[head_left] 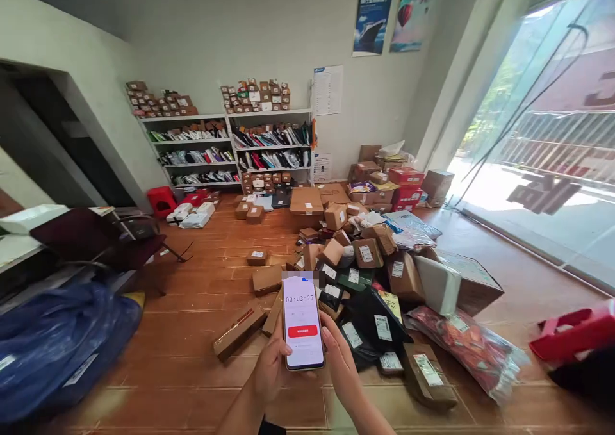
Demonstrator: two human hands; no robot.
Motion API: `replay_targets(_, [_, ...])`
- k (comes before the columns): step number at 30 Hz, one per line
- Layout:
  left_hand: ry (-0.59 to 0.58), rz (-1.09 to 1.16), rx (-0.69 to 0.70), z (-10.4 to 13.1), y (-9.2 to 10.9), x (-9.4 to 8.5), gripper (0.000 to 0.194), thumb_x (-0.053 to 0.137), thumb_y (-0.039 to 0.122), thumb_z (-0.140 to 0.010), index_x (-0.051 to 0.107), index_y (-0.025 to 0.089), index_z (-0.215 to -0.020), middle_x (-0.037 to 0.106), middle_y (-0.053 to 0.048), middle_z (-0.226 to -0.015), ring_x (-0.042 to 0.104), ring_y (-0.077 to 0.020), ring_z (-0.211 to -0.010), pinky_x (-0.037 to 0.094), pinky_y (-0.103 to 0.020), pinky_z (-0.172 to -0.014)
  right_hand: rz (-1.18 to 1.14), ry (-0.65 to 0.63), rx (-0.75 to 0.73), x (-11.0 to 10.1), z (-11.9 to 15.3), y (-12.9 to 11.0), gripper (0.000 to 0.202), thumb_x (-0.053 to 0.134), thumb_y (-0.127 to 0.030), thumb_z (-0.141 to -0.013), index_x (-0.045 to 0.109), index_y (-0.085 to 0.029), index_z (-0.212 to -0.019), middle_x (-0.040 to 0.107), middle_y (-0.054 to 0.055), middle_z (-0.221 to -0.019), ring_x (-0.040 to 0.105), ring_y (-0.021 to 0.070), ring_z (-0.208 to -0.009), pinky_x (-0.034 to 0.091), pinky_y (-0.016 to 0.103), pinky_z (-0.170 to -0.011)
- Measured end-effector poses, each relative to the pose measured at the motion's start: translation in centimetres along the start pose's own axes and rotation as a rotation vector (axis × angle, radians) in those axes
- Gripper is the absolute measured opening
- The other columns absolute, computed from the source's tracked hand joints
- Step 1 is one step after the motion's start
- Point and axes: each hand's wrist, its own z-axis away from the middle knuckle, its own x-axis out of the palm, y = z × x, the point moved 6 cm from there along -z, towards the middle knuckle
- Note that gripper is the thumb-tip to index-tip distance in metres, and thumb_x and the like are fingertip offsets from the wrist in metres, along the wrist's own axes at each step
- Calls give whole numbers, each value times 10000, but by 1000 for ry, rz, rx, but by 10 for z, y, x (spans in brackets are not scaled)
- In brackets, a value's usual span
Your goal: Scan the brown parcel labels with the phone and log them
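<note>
A phone with a lit screen is upright between my two hands at the lower middle; the screen shows a timer at 00:03:27 and a red button. My left hand wraps round its lower left side, the thumb at the screen's edge. At the right edge, my right hand holds it too, with the thumb along the side. The fingers behind the phone are hidden. Just beyond and to the right lies a pile of parcels, with a long carton left of the phone and a black bag right of it.
Shelves full of parcels line the back wall. A dark chair and a big blue bag are on the left, near a red stool. Right of the pile are a clear-wrapped red parcel, a red object and glass doors.
</note>
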Motion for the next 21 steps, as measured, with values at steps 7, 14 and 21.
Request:
replay_targets(7, [155, -3, 98, 9, 56, -68, 1013, 607, 211, -618, 168, 311, -1526, 618, -89, -1304, 574, -327, -1153, 555, -418, -858, 27, -218, -32, 82, -52, 17, 511, 632, -557, -844, 616, -201, -1211, 665, 114, -1209, 625, 276, -1073, 525, 377, -911])
replay_targets(14, [229, 11, 208, 29, 152, -176, 1031, 587, 196, -619, 124, 371, -1524, 596, -85, -1339, 614, -318, -1098, 586, -405, -777, -23, -286, 31, 219, -114, 72, 577, 651, -664, -767, 663, -207, -1119, 686, 106, -1173, 636, 293, -1049, 533, 378, -856])
replay_targets(21, [306, -19, 287, 84, 272, -289, 1016, 576, 207, -651, 95, 398, -1526, 578, -104, -1367, 626, -335, -1100, 593, -348, -678, -77, -294, 375, 339, -175, 173, 830, 654, -846, -602, 622, -188, -1107, 735, 96, -867, 674, 241, -773, 527, 353, -723])
